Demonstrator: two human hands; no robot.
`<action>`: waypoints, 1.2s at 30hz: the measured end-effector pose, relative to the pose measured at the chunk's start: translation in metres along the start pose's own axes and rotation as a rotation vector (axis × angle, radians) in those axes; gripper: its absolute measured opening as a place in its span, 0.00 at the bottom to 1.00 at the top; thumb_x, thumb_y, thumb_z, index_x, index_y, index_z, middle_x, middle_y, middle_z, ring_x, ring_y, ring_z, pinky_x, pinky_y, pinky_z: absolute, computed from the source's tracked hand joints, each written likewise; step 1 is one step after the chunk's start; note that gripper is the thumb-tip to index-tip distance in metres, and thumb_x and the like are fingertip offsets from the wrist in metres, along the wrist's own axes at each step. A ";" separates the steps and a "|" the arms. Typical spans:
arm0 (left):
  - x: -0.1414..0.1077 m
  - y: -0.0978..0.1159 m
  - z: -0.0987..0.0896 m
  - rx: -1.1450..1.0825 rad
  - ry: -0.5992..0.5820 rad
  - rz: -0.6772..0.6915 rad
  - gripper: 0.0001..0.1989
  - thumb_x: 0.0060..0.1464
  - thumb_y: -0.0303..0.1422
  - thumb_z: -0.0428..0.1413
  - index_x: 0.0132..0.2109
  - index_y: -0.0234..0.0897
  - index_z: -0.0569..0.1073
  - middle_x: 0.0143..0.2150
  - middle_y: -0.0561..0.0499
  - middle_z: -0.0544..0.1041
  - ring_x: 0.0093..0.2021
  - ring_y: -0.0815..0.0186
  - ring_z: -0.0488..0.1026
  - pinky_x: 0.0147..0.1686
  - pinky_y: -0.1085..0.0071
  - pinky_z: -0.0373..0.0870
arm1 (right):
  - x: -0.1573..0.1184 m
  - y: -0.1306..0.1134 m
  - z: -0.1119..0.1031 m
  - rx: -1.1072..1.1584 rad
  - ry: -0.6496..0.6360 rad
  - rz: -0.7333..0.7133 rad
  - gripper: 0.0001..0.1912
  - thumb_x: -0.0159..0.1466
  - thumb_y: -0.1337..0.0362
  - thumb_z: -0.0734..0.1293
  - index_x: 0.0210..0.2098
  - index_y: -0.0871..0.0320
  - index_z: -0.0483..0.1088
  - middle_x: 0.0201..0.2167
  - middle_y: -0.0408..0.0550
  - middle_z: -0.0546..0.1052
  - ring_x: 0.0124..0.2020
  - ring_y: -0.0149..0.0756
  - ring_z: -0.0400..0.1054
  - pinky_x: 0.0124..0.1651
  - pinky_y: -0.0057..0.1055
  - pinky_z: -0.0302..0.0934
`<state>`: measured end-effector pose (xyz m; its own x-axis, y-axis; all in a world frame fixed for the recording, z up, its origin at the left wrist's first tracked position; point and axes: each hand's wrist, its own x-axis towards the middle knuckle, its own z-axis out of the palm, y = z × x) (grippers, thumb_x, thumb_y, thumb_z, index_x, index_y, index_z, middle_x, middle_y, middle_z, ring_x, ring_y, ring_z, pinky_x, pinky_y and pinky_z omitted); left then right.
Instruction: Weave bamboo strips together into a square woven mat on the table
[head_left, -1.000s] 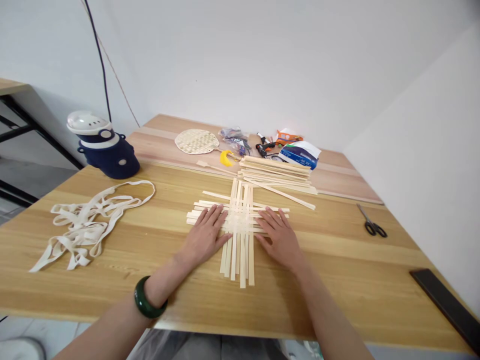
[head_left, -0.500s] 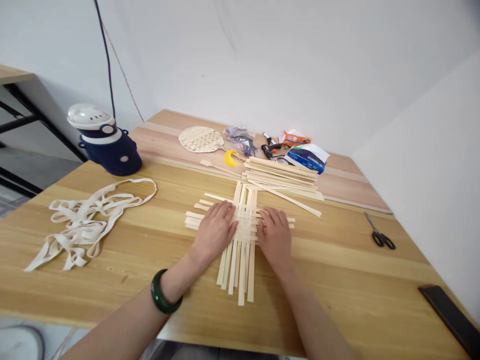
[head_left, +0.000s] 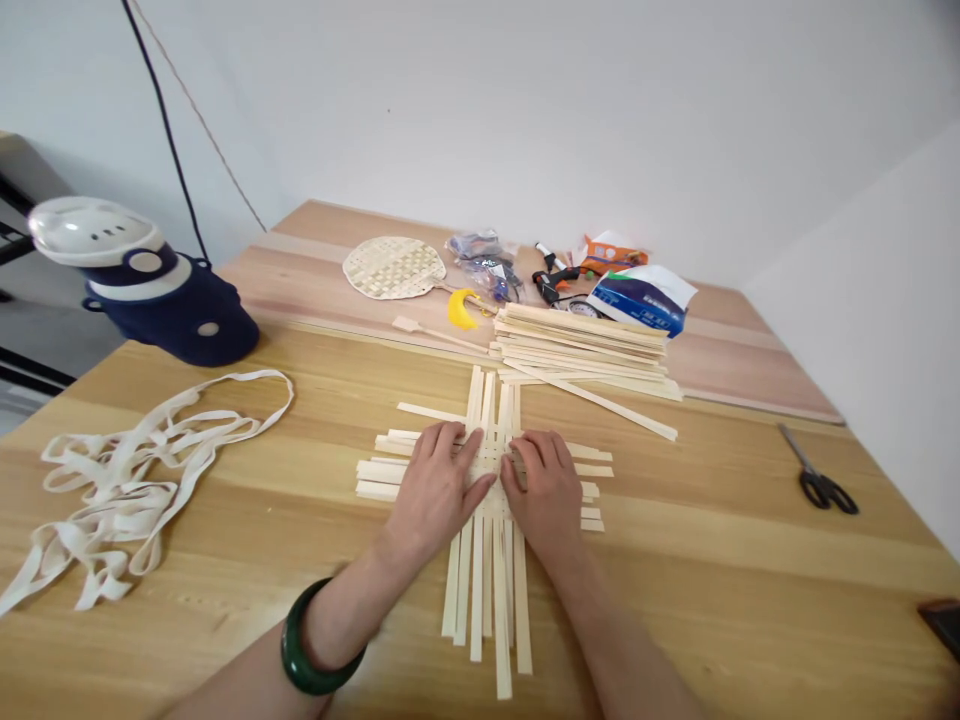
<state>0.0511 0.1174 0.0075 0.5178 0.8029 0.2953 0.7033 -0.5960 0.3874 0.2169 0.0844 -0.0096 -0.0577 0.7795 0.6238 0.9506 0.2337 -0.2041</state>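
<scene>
A flat weave of pale bamboo strips (head_left: 489, 560) lies on the wooden table (head_left: 675, 560), with long ends running towards me and crosswise ends out to both sides. My left hand (head_left: 439, 490) rests on its middle, fingers angled inward, and a dark green bangle (head_left: 315, 650) circles that wrist. My right hand (head_left: 544, 490) presses the weave beside it, the fingertips of both hands almost meeting. Neither hand grips a strip. Their palms hide the centre of the weave. Behind it lies a stack of bamboo strips (head_left: 581, 345), with one loose strip (head_left: 592, 400) slanting off it.
A tangle of cream cotton webbing (head_left: 127, 480) lies to the left, beside a navy and white steamer (head_left: 150, 285). Black-handled scissors (head_left: 819, 490) lie right. Along the back are a round woven fan (head_left: 394, 268), a glue gun (head_left: 555, 285), plastic bags (head_left: 484, 265) and a packet (head_left: 645, 300).
My hands have slid closer together over the weave's centre. The view has shifted, so the table items sit lower and wider apart, and the steamer appears further left.
</scene>
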 end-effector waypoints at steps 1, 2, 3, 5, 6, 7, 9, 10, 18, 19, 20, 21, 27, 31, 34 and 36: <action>0.000 -0.001 0.000 -0.035 -0.005 -0.003 0.23 0.59 0.36 0.59 0.58 0.32 0.67 0.51 0.39 0.68 0.54 0.50 0.65 0.54 0.49 0.69 | 0.001 0.000 0.000 0.006 -0.013 0.011 0.05 0.65 0.68 0.64 0.41 0.59 0.69 0.39 0.52 0.74 0.45 0.43 0.65 0.53 0.43 0.64; 0.000 -0.002 -0.001 -0.076 -0.011 -0.005 0.24 0.58 0.36 0.60 0.59 0.33 0.66 0.52 0.39 0.67 0.55 0.50 0.64 0.55 0.49 0.69 | 0.001 0.000 0.000 0.013 -0.030 0.025 0.05 0.65 0.68 0.64 0.42 0.59 0.69 0.39 0.52 0.74 0.45 0.43 0.65 0.51 0.42 0.65; -0.001 -0.003 -0.001 -0.119 -0.019 -0.006 0.26 0.56 0.35 0.61 0.60 0.34 0.65 0.52 0.40 0.67 0.55 0.50 0.64 0.55 0.50 0.69 | 0.001 0.000 0.000 0.016 -0.046 0.041 0.06 0.65 0.68 0.64 0.42 0.60 0.69 0.40 0.52 0.74 0.45 0.43 0.65 0.50 0.41 0.65; -0.001 -0.005 -0.002 -0.189 -0.029 -0.006 0.29 0.54 0.34 0.63 0.61 0.35 0.64 0.53 0.40 0.65 0.56 0.51 0.63 0.55 0.51 0.70 | 0.002 0.000 0.000 0.007 -0.074 0.067 0.07 0.66 0.67 0.63 0.44 0.60 0.69 0.40 0.53 0.74 0.45 0.43 0.65 0.49 0.41 0.65; -0.001 -0.006 -0.002 -0.209 -0.030 -0.007 0.30 0.53 0.34 0.64 0.61 0.35 0.64 0.53 0.40 0.65 0.56 0.51 0.63 0.55 0.51 0.70 | 0.002 -0.001 -0.001 -0.004 -0.081 0.078 0.07 0.66 0.67 0.63 0.44 0.61 0.69 0.41 0.53 0.74 0.46 0.44 0.65 0.49 0.42 0.65; -0.002 -0.006 -0.002 -0.218 -0.028 -0.010 0.31 0.53 0.34 0.65 0.61 0.34 0.64 0.53 0.39 0.64 0.56 0.51 0.63 0.54 0.51 0.70 | 0.002 -0.001 -0.001 -0.015 -0.088 0.086 0.08 0.66 0.67 0.63 0.44 0.61 0.69 0.41 0.53 0.73 0.46 0.44 0.65 0.49 0.42 0.65; -0.001 -0.006 -0.001 -0.208 -0.021 -0.016 0.34 0.50 0.34 0.67 0.61 0.34 0.64 0.53 0.39 0.63 0.56 0.50 0.63 0.54 0.50 0.71 | 0.002 -0.001 -0.002 -0.027 -0.104 0.089 0.10 0.66 0.66 0.63 0.46 0.61 0.69 0.41 0.53 0.73 0.46 0.44 0.65 0.48 0.42 0.65; -0.001 -0.005 0.000 -0.196 -0.019 -0.017 0.35 0.49 0.34 0.68 0.61 0.35 0.64 0.53 0.39 0.63 0.56 0.50 0.63 0.53 0.49 0.71 | 0.003 -0.002 -0.003 -0.028 -0.117 0.085 0.10 0.66 0.66 0.63 0.47 0.60 0.70 0.41 0.53 0.73 0.45 0.44 0.65 0.48 0.41 0.65; 0.003 -0.004 0.002 -0.193 -0.025 -0.049 0.34 0.44 0.33 0.71 0.55 0.33 0.65 0.51 0.40 0.64 0.54 0.49 0.63 0.52 0.47 0.71 | 0.004 -0.003 -0.004 -0.040 -0.137 0.041 0.09 0.66 0.66 0.64 0.46 0.57 0.73 0.44 0.50 0.75 0.47 0.43 0.66 0.59 0.48 0.61; 0.003 -0.004 0.001 -0.192 -0.027 -0.047 0.34 0.44 0.33 0.70 0.55 0.33 0.65 0.51 0.40 0.64 0.54 0.49 0.63 0.52 0.47 0.71 | 0.004 -0.003 -0.004 -0.042 -0.133 0.034 0.09 0.66 0.67 0.64 0.46 0.57 0.72 0.44 0.50 0.76 0.46 0.43 0.67 0.61 0.50 0.59; 0.003 -0.003 0.001 -0.188 -0.030 -0.044 0.34 0.44 0.33 0.70 0.55 0.34 0.65 0.51 0.40 0.64 0.54 0.49 0.63 0.52 0.46 0.71 | 0.004 -0.003 -0.003 -0.043 -0.133 0.031 0.09 0.66 0.67 0.64 0.46 0.57 0.72 0.44 0.49 0.76 0.46 0.42 0.67 0.63 0.51 0.57; 0.003 -0.003 0.001 -0.181 -0.034 -0.041 0.34 0.44 0.34 0.70 0.56 0.34 0.64 0.51 0.40 0.63 0.54 0.49 0.63 0.52 0.46 0.71 | 0.004 -0.003 -0.003 -0.044 -0.139 0.033 0.10 0.66 0.68 0.64 0.46 0.57 0.72 0.43 0.49 0.76 0.46 0.43 0.67 0.63 0.51 0.57; 0.003 -0.002 0.001 -0.164 -0.053 -0.054 0.37 0.44 0.33 0.70 0.59 0.38 0.63 0.53 0.41 0.62 0.55 0.48 0.63 0.52 0.45 0.71 | 0.005 -0.005 -0.004 -0.034 -0.212 0.085 0.11 0.66 0.63 0.64 0.47 0.58 0.72 0.45 0.51 0.75 0.49 0.47 0.64 0.60 0.52 0.60; 0.002 -0.002 0.001 -0.166 -0.061 -0.062 0.36 0.45 0.33 0.70 0.58 0.37 0.62 0.53 0.40 0.62 0.57 0.47 0.62 0.53 0.44 0.70 | 0.005 -0.007 -0.004 -0.084 -0.242 0.091 0.12 0.68 0.62 0.63 0.48 0.59 0.72 0.46 0.51 0.75 0.49 0.47 0.64 0.63 0.56 0.56; 0.002 -0.003 0.002 -0.154 -0.072 -0.062 0.36 0.45 0.33 0.70 0.58 0.37 0.62 0.53 0.40 0.62 0.57 0.46 0.61 0.53 0.45 0.70 | 0.005 -0.007 -0.003 -0.079 -0.238 0.083 0.12 0.68 0.62 0.63 0.48 0.59 0.71 0.46 0.51 0.75 0.49 0.47 0.64 0.63 0.55 0.56; 0.002 -0.003 0.002 -0.152 -0.077 -0.061 0.37 0.45 0.33 0.70 0.58 0.36 0.62 0.54 0.39 0.62 0.57 0.46 0.61 0.53 0.45 0.70 | 0.005 -0.007 -0.002 -0.064 -0.233 0.084 0.12 0.68 0.63 0.63 0.48 0.59 0.71 0.46 0.51 0.76 0.50 0.47 0.64 0.62 0.54 0.57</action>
<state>0.0512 0.1209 0.0051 0.5162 0.8324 0.2016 0.6562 -0.5356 0.5315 0.2104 0.0848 -0.0036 -0.0395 0.9094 0.4141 0.9720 0.1310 -0.1949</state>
